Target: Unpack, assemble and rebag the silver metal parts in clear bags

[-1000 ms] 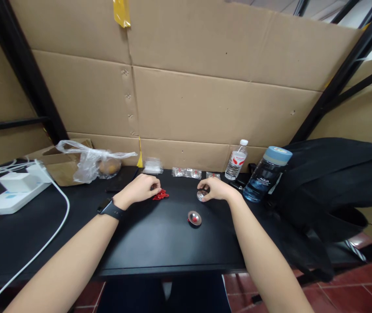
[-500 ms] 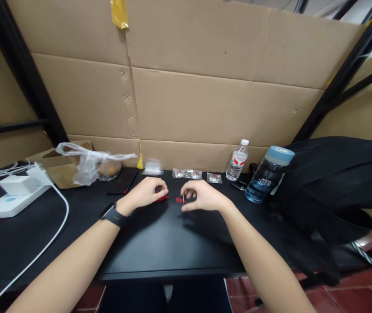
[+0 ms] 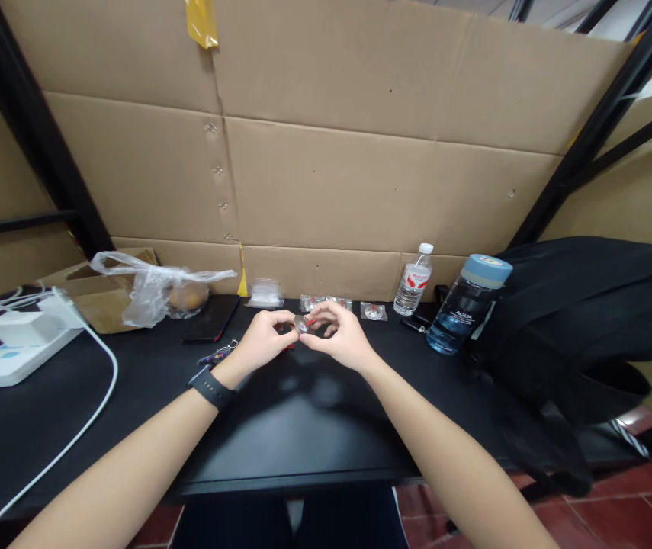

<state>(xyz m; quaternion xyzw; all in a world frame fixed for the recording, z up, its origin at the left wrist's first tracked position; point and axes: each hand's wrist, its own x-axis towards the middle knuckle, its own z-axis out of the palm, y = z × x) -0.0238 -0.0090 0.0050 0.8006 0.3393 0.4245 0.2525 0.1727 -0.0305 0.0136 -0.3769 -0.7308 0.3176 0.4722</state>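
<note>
One steeply tilted disc [image 3: 301,325], red part [image 3: 311,322] rightward, is pinched by left hand [image 3: 262,338] and right hand [image 3: 345,336].

Shiny metal disc [image 3: 301,325], smooth semi-gloss tabletop [image 3: 303,454], matt cardboard wall [image 3: 326,198], crinkled glossy plastic bag [image 3: 147,293], matt cloth backpack [image 3: 582,305]

Black tabletop [image 3: 303,450], white power strip [image 3: 14,364] at left, clear packets [image 3: 374,311] along the back, water bottle [image 3: 413,284], blue-lidded bottle [image 3: 459,316]

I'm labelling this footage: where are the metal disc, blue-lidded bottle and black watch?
Metal disc [image 3: 301,325], head view: its shiny face.
Blue-lidded bottle [image 3: 461,314], head view: its lettered body.
Black watch [image 3: 212,388], head view: its strap.
</note>
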